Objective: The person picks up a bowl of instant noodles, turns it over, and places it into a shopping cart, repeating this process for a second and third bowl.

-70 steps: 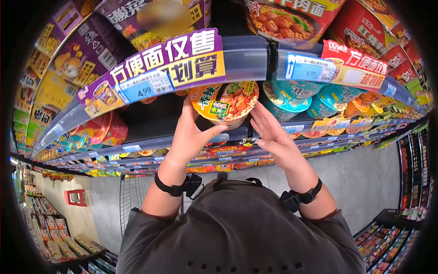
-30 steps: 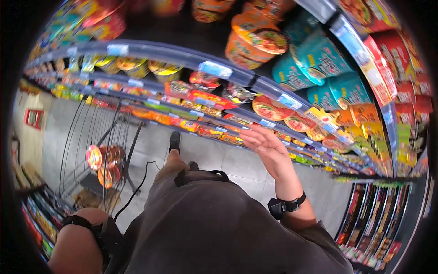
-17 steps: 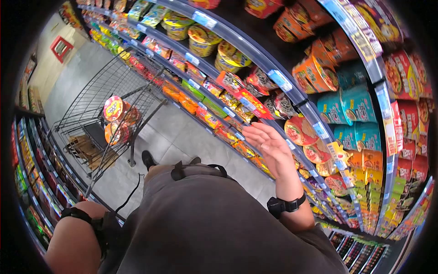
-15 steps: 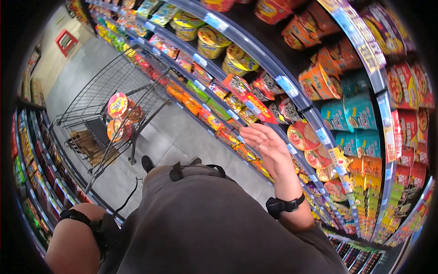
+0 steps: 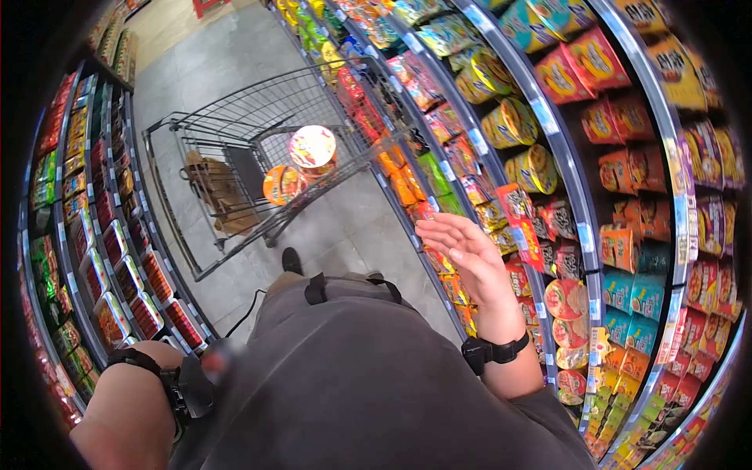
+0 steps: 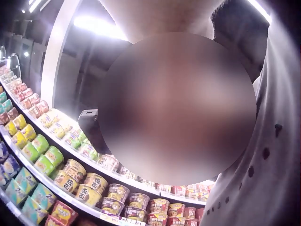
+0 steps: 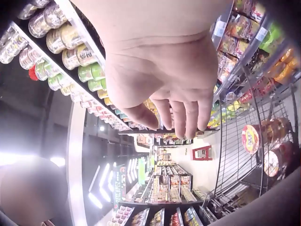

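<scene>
My right hand (image 5: 468,251) is raised in front of the body, palm inward and fingers loosely extended; the right wrist view shows the palm (image 7: 164,80) and fingers with nothing in them. The left forearm (image 5: 129,399) is bent at my side, a black wrist strap on it. Left of the torso the left hand is hidden from the head view, and a large blur covers the middle of the left wrist view, so I cannot tell what it holds. Ahead stands a black wire shopping cart (image 5: 258,82) carrying instant noodle cups (image 5: 283,185), one with a bright round lid (image 5: 312,147).
Shelves of noodle cups and packets (image 5: 517,129) run close along the right. Boxed and packaged goods (image 5: 117,274) line the left. Grey tiled floor (image 5: 345,243) lies between. A folded brown cardboard box (image 5: 223,196) sits in the cart. A red stool (image 7: 202,153) stands farther off.
Both hands were around an orange-lidded instant noodle cup at the shelf; they have parted from there. The left arm dropped to the side. The view turned left, bringing the cart nearer the middle.
</scene>
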The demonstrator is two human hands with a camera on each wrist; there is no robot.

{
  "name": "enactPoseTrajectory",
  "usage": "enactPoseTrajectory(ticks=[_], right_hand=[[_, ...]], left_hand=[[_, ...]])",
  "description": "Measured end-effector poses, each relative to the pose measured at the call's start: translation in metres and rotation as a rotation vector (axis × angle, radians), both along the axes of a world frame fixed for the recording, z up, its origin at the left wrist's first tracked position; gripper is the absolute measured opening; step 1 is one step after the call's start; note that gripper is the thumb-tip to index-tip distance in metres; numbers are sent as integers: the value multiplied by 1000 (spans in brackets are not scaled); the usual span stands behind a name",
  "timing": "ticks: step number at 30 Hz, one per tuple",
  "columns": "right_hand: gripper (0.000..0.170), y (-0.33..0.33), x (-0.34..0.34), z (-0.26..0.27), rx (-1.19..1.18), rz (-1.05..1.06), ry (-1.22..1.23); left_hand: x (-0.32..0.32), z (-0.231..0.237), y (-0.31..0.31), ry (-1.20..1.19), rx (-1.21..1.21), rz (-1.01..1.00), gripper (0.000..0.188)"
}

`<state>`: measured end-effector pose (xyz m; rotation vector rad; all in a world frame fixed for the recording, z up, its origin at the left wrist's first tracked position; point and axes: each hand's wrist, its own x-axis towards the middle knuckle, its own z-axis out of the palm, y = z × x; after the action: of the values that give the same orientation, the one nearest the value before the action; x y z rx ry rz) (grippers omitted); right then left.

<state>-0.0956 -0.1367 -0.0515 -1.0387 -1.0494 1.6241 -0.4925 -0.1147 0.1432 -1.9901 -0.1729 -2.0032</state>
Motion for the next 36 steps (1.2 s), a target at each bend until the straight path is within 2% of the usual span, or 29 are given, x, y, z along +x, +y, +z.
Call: enactPoseTrajectory(ticks=[8, 15, 22, 25, 26, 27, 29, 31, 32, 33, 34, 36], right_hand=[[55, 58, -93, 3, -39, 100, -64], [55, 82, -138, -9, -97, 147, -76], [55, 98, -133, -38, -203, 96, -81], [53, 111, -117, -54, -260, 58, -115], [53, 119, -111, -60, -256, 60, -100], [52, 128, -104, -69, -275, 46, -98], [52, 152, -89, -88, -311, 45, -75], [52, 182, -80, -109, -346, 30, -33], [53, 197, -74, -121, -389, 10, -10], [56, 213, -72, -135, -443, -7, -3], [56, 229, -71, -150, -435, -14, 13], [54, 252, -67, -186, -577, -20, -94]], left_hand=[[-92, -19, 30, -49, -35, 83, 43], [-134, -28, 59, -82, -85, 105, 45], [-124, -45, 102, -176, -117, 120, 47], [-104, -62, 123, -300, -150, 120, 48], [-101, -69, 128, -296, -164, 102, 53], [-104, -85, 138, -161, -214, -22, 65], [-91, -130, 161, -56, -504, 83, 43], [-66, -183, 188, 121, -910, 181, 26], [-56, -212, 209, 254, -1054, 141, 27], [-45, -244, 224, 347, -1233, 146, 44], [-37, -293, 231, 362, -1395, 106, 45], [-23, -366, 235, 378, -1828, 76, 52]])
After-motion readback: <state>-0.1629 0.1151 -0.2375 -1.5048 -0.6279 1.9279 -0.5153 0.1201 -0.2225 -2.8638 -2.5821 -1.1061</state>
